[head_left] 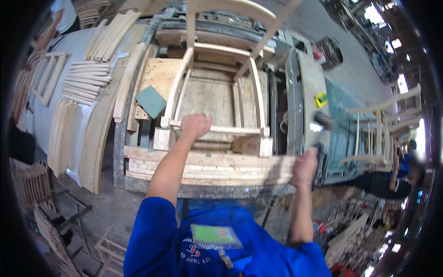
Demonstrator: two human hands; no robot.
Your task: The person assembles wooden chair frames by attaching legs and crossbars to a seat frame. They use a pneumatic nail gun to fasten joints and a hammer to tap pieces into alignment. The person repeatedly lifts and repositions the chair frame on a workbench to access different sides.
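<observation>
A pale wooden chair frame (258,92) lies in the middle of the workbench, its front rail towards me. My left hand (196,126) is closed over that rail near its left corner. At the right, above the bench edge, my right hand (304,168) grips the handle of a mallet. The dark, rounded head of the mallet (324,121) is blurred and stands apart from the chair frame. Beside the frame's left side rests a grey-green square pad (151,101) on a wooden board.
Bundles of wooden slats (87,78) cover a side table at the left. A yellow-green object (320,99) sits on the ledge at the right. Farther right stands an assembled chair (378,134), with a co-worker (404,171) near it. Another person (67,18) is at the far left.
</observation>
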